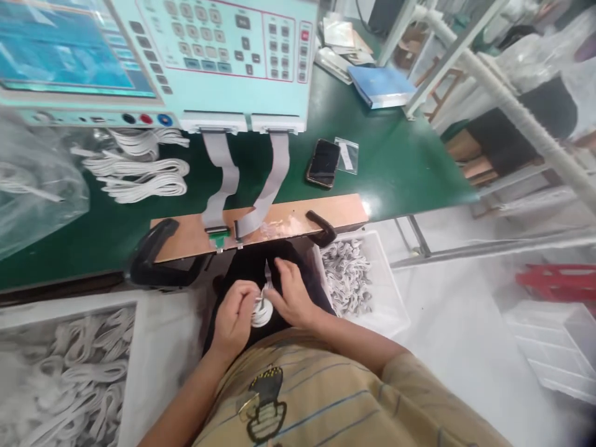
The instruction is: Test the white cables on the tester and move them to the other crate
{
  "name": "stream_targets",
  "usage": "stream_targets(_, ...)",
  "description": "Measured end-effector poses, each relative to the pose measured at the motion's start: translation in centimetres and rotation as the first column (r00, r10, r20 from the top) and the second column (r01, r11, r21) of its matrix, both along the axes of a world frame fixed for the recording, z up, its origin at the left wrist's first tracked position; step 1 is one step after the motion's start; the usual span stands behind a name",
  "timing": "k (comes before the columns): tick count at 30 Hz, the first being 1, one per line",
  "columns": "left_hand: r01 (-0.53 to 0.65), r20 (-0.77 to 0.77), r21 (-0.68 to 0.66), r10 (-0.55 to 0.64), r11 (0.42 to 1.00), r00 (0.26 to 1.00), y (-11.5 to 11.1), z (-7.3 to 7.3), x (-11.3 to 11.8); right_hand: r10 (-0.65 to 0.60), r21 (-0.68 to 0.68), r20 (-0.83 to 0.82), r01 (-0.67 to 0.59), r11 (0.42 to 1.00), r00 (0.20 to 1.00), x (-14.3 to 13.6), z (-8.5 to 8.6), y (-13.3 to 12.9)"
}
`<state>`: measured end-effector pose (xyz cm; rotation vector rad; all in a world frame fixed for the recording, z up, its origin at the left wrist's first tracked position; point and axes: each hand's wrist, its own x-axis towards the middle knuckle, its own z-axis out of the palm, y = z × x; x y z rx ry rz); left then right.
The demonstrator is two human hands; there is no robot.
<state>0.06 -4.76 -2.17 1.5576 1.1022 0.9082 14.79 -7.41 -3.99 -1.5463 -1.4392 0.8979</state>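
Note:
A small coil of white cable [262, 313] is between my hands, above my lap. My left hand [236, 315] has its fingers curled round the coil's left side. My right hand [294, 297] is at the coil's right side, its thumb against the top of the coil and its other fingers stretched forward and apart. A short end of cable rises from the coil between the hands. Beyond them, two grey ribbon cables [274, 177] run from the test machine [242, 99] to small connectors on a wooden board [298, 220].
Black clamps [321, 228] sit at the board's ends. Coiled white cables [144, 177] and a phone [323, 163] lie on the green table [395, 167]. Bins of cables stand on the left [135, 360] and right [393, 298]. A blue folder [382, 85] lies farther back.

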Motion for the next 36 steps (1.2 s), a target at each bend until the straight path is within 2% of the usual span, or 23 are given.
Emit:
stream_targets(2, -0.135, 0.121, -0.161, 0.155, 0.978, 0.980, 0.3, 0.0, 0.2, 0.192, 0.149, 0.146, -0.214, 0.965, 0.970, 0.2, 1.1, -0.1)
stream_targets(4, -0.178, 0.226, -0.353, 0.268, 0.919, 0.937, 0.6, 0.0, 0.5, 0.361, 0.207, 0.217, -0.405, 0.891, 0.907, 0.4, 2.1, 0.0)
stream_targets(5, -0.172, 0.264, -0.430, 0.306, 0.886, 0.915, 0.7, 0.1, 0.6, 0.412, 0.218, 0.234, -0.460, 0.861, 0.881, 0.5, 2.4, 0.2)
stream_targets(8, -0.161, 0.297, -0.537, 0.364, 0.828, 0.883, 1.0, 0.3, 1.0, 0.477, 0.225, 0.199, -0.513, 0.828, 0.856, 0.8, 2.8, 1.1)
stream_targets(13, -0.112, 0.287, -0.518, 0.295, 0.848, 0.911, 1.1, 0.5, 1.2, 0.590, 0.135, -0.027, -0.582, 0.802, 0.807, 0.6, 3.5, 3.0)
stream_targets(15, -0.148, 0.281, -0.475, 0.309, 0.867, 0.909, 1.6, 0.4, 1.1, 0.542, 0.113, -0.077, -0.533, 0.839, 0.837, 0.1, 3.6, 3.6)
stream_targets(18, -0.260, 0.209, -0.362, 0.350, 0.895, 0.913, 2.7, 0.4, 0.7, 0.328, 0.102, -0.173, -0.314, 0.944, 0.929, -0.8, 3.3, 4.7)
stream_targets(21, -0.303, 0.172, -0.330, 0.372, 0.894, 0.912, 3.7, 0.2, 0.1, 0.136, 0.015, -0.353, -0.139, 0.990, 0.926, -1.7, 2.7, 5.9)
stream_targets(24, -0.272, 0.227, -0.404, 0.384, 0.873, 0.895, 4.3, -0.2, -0.2, 0.006, -0.110, -0.472, -0.066, 0.992, 0.881, -2.5, 2.2, 7.0)
stream_targets(28, -0.212, 0.277, -0.450, 0.361, 0.867, 0.891, 4.9, -0.4, -0.7, -0.103, -0.203, -0.528, -0.008, 0.979, 0.843, -3.1, 2.1, 7.6)
stream_targets(36, -0.146, 0.252, -0.472, 0.292, 0.869, 0.923, 5.9, 0.0, -2.2, -0.137, -0.210, -0.526, 0.028, 0.977, 0.839, -3.6, 2.1, 7.6)
